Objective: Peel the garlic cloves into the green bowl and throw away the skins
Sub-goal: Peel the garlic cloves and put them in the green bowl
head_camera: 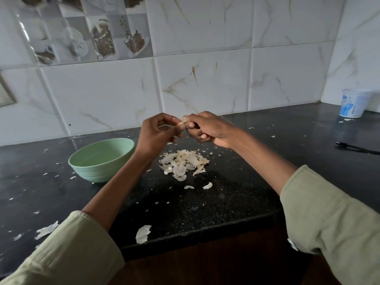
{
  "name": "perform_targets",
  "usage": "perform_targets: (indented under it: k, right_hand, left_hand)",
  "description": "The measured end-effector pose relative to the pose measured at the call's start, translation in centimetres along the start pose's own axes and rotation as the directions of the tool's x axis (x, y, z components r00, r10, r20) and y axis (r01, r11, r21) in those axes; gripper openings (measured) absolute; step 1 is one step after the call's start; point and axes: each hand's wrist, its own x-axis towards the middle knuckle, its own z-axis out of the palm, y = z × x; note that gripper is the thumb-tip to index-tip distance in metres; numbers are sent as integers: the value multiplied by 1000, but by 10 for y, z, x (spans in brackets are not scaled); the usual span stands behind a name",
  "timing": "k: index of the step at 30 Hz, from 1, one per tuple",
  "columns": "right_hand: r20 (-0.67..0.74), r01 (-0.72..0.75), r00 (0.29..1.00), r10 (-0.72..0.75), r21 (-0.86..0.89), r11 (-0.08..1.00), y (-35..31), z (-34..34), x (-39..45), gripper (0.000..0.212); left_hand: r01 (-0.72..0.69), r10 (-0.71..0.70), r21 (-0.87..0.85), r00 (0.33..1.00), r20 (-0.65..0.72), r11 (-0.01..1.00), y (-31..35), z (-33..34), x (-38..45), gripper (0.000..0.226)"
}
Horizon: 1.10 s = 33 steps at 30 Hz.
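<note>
While both hands meet above skin pile (183, 163), left hand (158, 131) and right hand (207, 128) pinch garlic clove (182, 123); green bowl (101, 159) left; tub (354, 105) print illegible, possibly blue logo; counter (226, 198) edge near.

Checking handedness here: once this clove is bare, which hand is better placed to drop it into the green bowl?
Probably left: the left hand is nearer the pale green bowl, though the right hand mostly holds the garlic clove.

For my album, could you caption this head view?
Two hands peel a garlic clove above a skin pile, beside a green bowl.
</note>
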Motion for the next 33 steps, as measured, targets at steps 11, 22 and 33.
perform_targets:
  k: [11, 22, 33]
  right_hand:
    - [65, -23, 998, 15, 126, 992, 1, -5, 0, 39]
    - [-87, 25, 996, -31, -67, 997, 3, -8, 1, 41]
    - [-183, 189, 930, -319, -507, 841, 8, -16, 3, 48]
  left_hand:
    - [135, -115, -308, 990, 82, 942, 2, 0, 2, 28]
    - [58, -56, -20, 995, 78, 998, 1, 2, 0, 39]
    - [10, -23, 127, 994, 106, 992, -3, 4, 0, 27]
